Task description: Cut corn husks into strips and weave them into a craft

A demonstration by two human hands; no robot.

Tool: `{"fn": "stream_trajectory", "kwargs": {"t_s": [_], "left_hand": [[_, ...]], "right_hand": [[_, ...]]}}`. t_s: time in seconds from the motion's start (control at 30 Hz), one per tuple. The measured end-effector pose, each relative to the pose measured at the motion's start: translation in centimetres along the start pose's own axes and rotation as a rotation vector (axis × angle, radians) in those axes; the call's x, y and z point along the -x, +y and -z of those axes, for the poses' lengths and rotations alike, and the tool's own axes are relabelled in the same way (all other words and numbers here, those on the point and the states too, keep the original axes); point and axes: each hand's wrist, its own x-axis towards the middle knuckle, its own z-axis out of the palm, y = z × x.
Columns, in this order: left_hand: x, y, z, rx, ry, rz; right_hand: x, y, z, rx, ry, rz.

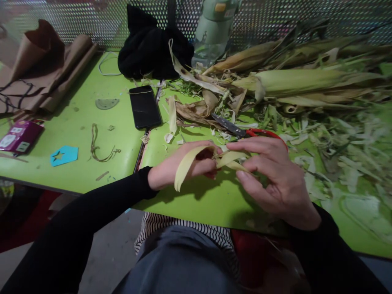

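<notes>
Strips of pale yellow-green corn husk [187, 165] are held between my hands above the front edge of the green table. My left hand [186, 163] pinches them where they meet, and one strip curls back over its fingers. At the right, the fingers of my right hand [272, 175] close on the other end of the strips, thumb below and forefinger stretched along the top. Just beyond that hand lie scissors [232, 127] with red handles, their blades pointing away to the left. The exact join between the strips is partly hidden by my fingers.
Corn husks [300, 83] and shredded scraps cover the table's right side. A phone [144, 107], a blue paper piece [64, 156], a purple box [21, 136] and brown paper [52, 69] lie left. A green bottle [212, 34] and black cloth [153, 49] stand behind.
</notes>
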Motion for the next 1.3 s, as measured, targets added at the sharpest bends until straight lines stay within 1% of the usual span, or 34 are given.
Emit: {"fn": "stream_trajectory", "kwargs": {"t_s": [0.07,0.13,0.2,0.27,0.33,0.4,0.5,0.6,0.67,0.73,0.77,0.83,1.0,1.1,1.17,1.3], "left_hand": [[0.1,0.1,-0.1,-0.149,0.032,-0.053],[0.2,0.2,-0.3,-0.183,0.047,-0.075],[0.3,0.2,-0.4,-0.129,0.040,-0.062],[0.4,0.2,-0.5,-0.013,0.021,-0.040],[0.4,-0.1,-0.5,0.104,0.001,-0.048],[0.3,-0.5,-0.5,0.160,-0.011,-0.076],[-0.1,-1.0,-0.4,0.270,0.015,-0.083],[-0.4,-1.2,-0.2,0.400,0.037,-0.063],[-0.4,-1.1,-0.1,0.379,0.001,-0.051],[-0.3,-1.1,-0.1,0.293,-0.066,-0.034],[-0.2,-1.2,-0.1,0.236,-0.095,-0.030],[0.0,-1.3,-0.2,0.149,-0.134,-0.037],[0.4,-1.0,-0.5,0.213,-0.166,-0.036],[0.5,-0.6,-0.6,0.182,-0.139,-0.022],[0.5,-0.5,-0.7,0.185,-0.103,-0.028],[0.3,-0.7,-0.7,0.200,0.028,-0.050]], "right_hand": [[-0.1,0.0,0.0,-0.049,-0.003,-0.036],[-0.2,-0.1,-0.1,-0.063,-0.011,-0.088],[-0.3,-0.1,-0.1,-0.054,-0.009,-0.125],[-0.3,-0.1,-0.1,-0.034,-0.007,-0.136],[-0.3,0.1,-0.1,-0.025,-0.002,-0.123],[-0.2,0.2,-0.1,-0.006,0.006,-0.107],[-0.1,0.2,0.1,0.091,0.033,-0.057],[0.0,0.0,0.2,0.169,0.068,0.087],[0.0,-0.1,0.2,0.130,0.057,0.187],[0.0,-0.1,0.1,0.070,0.020,0.218],[0.0,-0.1,-0.1,0.048,0.000,0.199],[0.0,-0.2,-0.3,0.018,-0.012,0.106],[0.1,-0.7,-0.8,-0.029,0.011,-0.268],[0.1,-1.1,-0.7,-0.050,-0.026,-0.407],[0.0,-1.2,-0.6,-0.109,-0.063,-0.484],[-0.4,-1.3,-0.4,-0.229,-0.071,-0.589]]}}
